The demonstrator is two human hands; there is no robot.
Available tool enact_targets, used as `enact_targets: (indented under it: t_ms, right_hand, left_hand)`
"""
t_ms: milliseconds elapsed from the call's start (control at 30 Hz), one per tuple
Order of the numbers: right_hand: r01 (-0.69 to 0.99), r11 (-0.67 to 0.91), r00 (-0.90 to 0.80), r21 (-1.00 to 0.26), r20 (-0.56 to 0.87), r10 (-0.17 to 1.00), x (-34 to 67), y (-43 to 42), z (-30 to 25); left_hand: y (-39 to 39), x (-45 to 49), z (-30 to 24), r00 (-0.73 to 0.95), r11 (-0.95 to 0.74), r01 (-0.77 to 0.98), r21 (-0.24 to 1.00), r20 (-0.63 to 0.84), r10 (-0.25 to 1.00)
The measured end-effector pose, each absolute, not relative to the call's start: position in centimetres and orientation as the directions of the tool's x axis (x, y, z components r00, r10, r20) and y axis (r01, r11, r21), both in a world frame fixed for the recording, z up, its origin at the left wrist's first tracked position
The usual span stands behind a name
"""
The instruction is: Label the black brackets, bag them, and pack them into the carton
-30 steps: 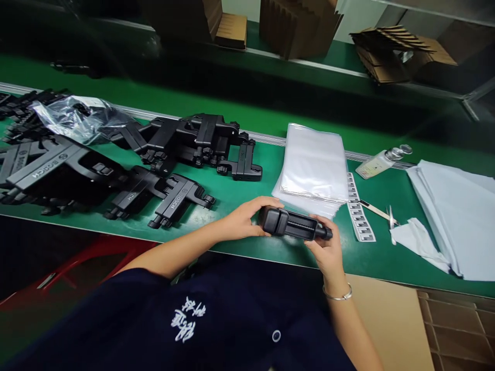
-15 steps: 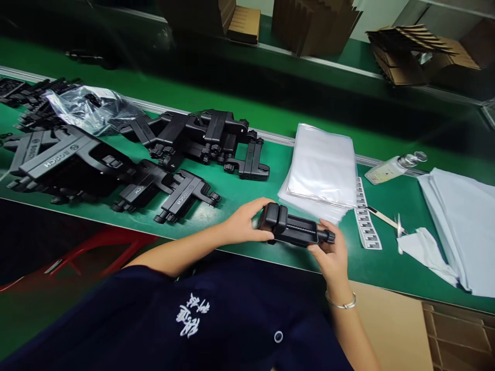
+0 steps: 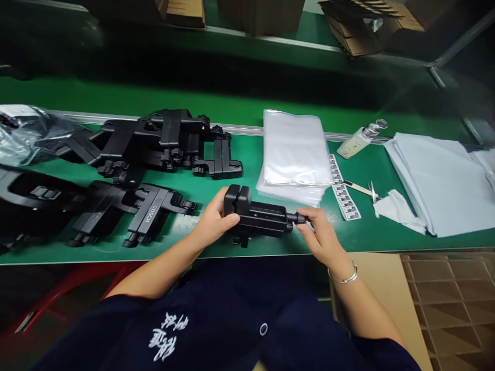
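Note:
A black plastic clamp holder [image 3: 266, 219] is held level above the near edge of the green bench. My left hand [image 3: 214, 220] is closed around its jaw end, thumb laid on the near side. At the other end, the thumb and fingers of my right hand [image 3: 319, 232] pinch the small knob [image 3: 298, 218] on its shaft. A short knobbed bracket juts from the holder's underside. Similar black holders, some lettered BOSCH, lie to the left, the closest being a holder [image 3: 152, 212] beside my left forearm.
Behind the hands lies a stack of clear plastic bags [image 3: 296, 149]. To its right are a label strip [image 3: 344, 190], a cutter [image 3: 359, 187], a pump bottle [image 3: 359, 139], a white cloth [image 3: 400, 208] and pale folded sheets [image 3: 444, 175]. A clear plastic bag [image 3: 27, 134] sits far left; cardboard [image 3: 185, 13] fills the shelf.
The view has swung to the right. The holder has turned to show more of its side, and my right hand has shifted from around its end to a pinch on the knob.

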State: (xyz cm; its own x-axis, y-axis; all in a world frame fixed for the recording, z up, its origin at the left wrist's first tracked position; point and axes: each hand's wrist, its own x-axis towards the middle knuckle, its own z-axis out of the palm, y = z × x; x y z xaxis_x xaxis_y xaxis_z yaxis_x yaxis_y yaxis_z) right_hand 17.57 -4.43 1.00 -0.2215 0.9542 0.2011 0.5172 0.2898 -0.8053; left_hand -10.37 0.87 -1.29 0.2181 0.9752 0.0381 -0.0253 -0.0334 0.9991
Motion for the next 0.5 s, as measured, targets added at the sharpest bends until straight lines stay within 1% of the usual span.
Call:
enact_targets:
  t_ms: [67,100,133,200,233,267,300,333,367,400,433,467,500]
  right_hand:
    - [0.322,0.089,-0.16,-0.942,0.038,0.986,17.3,-4.2,0.8]
    - [0.188,-0.031,-0.151,-0.982,-0.06,0.987,17.2,-4.0,0.6]
    - [0.05,-0.158,-0.16,-0.986,-0.164,0.973,17.0,-3.7,0.5]
    - [-0.164,-0.384,-0.206,-0.909,-0.349,0.914,16.7,-3.0,0.1]
    - [-0.222,-0.468,-0.233,-0.855,-0.42,0.877,16.6,-2.6,0.0]
    - [-0.254,-0.527,-0.252,-0.811,-0.47,0.846,16.6,-2.3,-0.2]
    - [-0.274,-0.556,-0.255,-0.785,-0.498,0.829,16.5,-2.1,-0.3]
    - [-0.286,-0.56,-0.246,-0.778,-0.505,0.827,16.6,-2.0,-0.4]
    - [-0.293,-0.544,-0.231,-0.787,-0.494,0.838,16.6,-2.1,-0.5]
    - [-0.294,-0.506,-0.205,-0.811,-0.463,0.862,16.6,-2.2,-0.5]
    - [-0.283,-0.445,-0.168,-0.85,-0.412,0.895,16.6,-2.3,-0.6]
    - [-0.249,-0.366,-0.124,-0.896,-0.346,0.93,16.7,-2.5,-0.7]
    - [-0.188,-0.283,-0.081,-0.941,-0.272,0.959,16.6,-2.7,-0.8]
  left_hand:
    - [0.8,-11.0,-0.8,0.277,-0.273,0.147,0.951,0.225,0.934]
    - [0.9,-11.3,-0.5,0.34,-0.408,0.202,0.891,0.327,0.882]
    - [0.9,-11.4,-0.2,0.415,-0.546,0.22,0.808,0.429,0.802]
    - [0.9,-11.5,0.2,0.565,-0.777,0.175,0.604,0.585,0.582]
    - [0.9,-11.5,0.4,0.617,-0.852,0.136,0.506,0.63,0.472]
    - [0.9,-11.4,0.4,0.645,-0.898,0.105,0.428,0.658,0.389]
    - [0.8,-11.3,0.4,0.654,-0.919,0.091,0.385,0.673,0.346]
    - [0.8,-11.2,0.2,0.65,-0.916,0.102,0.388,0.671,0.357]
    - [0.7,-11.1,-0.1,0.623,-0.89,0.137,0.435,0.661,0.419]
    - [0.7,-10.9,-0.4,0.566,-0.834,0.183,0.52,0.638,0.522]
    - [0.6,-10.8,-0.9,0.478,-0.744,0.221,0.631,0.594,0.647]
    - [0.6,-10.5,-1.3,0.367,-0.619,0.23,0.751,0.523,0.77]
    - [0.7,-10.3,-1.8,0.253,-0.476,0.195,0.857,0.425,0.869]
